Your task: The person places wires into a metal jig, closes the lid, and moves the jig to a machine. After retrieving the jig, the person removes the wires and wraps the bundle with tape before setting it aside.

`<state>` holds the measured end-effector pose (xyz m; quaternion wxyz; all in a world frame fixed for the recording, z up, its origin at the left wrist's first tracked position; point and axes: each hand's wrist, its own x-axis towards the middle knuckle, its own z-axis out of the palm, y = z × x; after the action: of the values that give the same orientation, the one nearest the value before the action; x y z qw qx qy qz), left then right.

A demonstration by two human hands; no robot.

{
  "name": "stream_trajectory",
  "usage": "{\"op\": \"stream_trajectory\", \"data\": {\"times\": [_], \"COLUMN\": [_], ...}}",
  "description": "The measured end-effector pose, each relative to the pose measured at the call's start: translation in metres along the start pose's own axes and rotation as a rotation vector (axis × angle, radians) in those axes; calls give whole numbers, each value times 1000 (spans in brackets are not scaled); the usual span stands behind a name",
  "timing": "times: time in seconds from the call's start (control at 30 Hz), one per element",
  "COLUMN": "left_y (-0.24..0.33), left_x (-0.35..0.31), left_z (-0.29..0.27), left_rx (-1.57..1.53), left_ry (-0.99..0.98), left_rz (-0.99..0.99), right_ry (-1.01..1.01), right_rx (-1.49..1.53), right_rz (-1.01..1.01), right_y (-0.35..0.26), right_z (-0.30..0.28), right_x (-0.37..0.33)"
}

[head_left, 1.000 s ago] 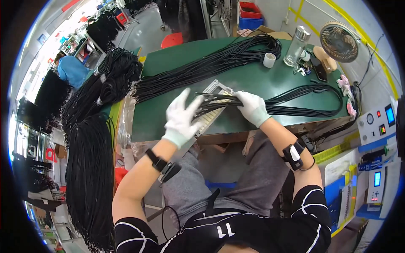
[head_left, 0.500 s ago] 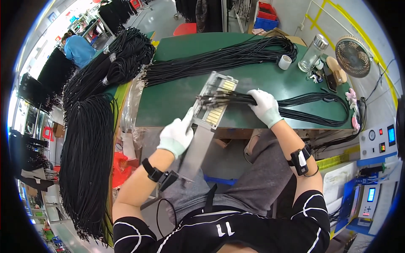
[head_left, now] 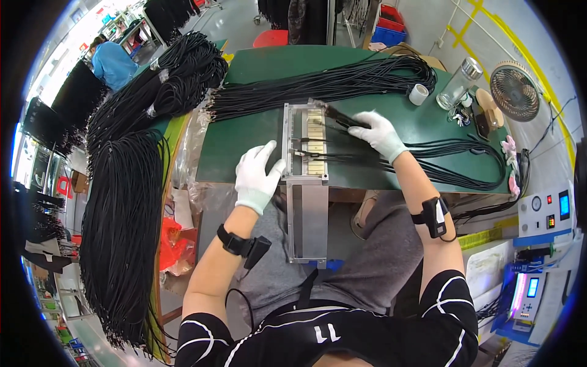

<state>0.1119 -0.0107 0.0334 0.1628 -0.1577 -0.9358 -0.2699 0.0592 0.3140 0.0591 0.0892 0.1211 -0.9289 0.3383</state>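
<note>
My right hand (head_left: 380,136), in a white glove, is closed on what looks like a tight bunch of black cables (head_left: 342,116), blurred by motion, above the far right end of a metal fixture (head_left: 308,180). The fixture is long and narrow with a row of pale yellow blocks (head_left: 315,133). A few thin black cables (head_left: 306,153) lie across it and run right. Beside its left edge is my gloved left hand (head_left: 259,172), fingers apart, holding nothing. The rest of the looped cables (head_left: 477,142) lie on the green table (head_left: 244,134), right of my right hand.
A long cable bundle (head_left: 330,82) crosses the table's far side. Heaps of black cables (head_left: 119,226) hang at left. A tape roll (head_left: 418,94), glass bottle (head_left: 457,84) and fan (head_left: 515,90) stand at right, with control boxes (head_left: 542,208) below. A person in blue (head_left: 113,63) is at far left.
The fixture has turned from tilted to upright in the view. My right hand has lifted its bunch up off most of the blocks. My left hand has opened and come off the fixture's edge.
</note>
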Motion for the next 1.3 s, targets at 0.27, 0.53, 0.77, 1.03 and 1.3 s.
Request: {"op": "stream_trajectory", "data": {"times": [0.27, 0.53, 0.77, 1.03, 1.3], "left_y": [-9, 4, 4, 5, 17], "left_x": [8, 14, 12, 15, 10], "left_z": [20, 14, 17, 13, 4], "left_rx": [-29, -242, -250, -256, -274], "left_ry": [-37, 153, 167, 136, 134], "left_rz": [109, 111, 146, 89, 298], "right_ry": [-98, 72, 3, -3, 79], "right_rx": [-131, -110, -89, -163, -21], "right_rz": [-329, -431, -472, -468, -558], "right_y": [-31, -28, -40, -34, -76], "right_z": [18, 17, 26, 26, 40], "right_x": [-16, -14, -21, -14, -21]}}
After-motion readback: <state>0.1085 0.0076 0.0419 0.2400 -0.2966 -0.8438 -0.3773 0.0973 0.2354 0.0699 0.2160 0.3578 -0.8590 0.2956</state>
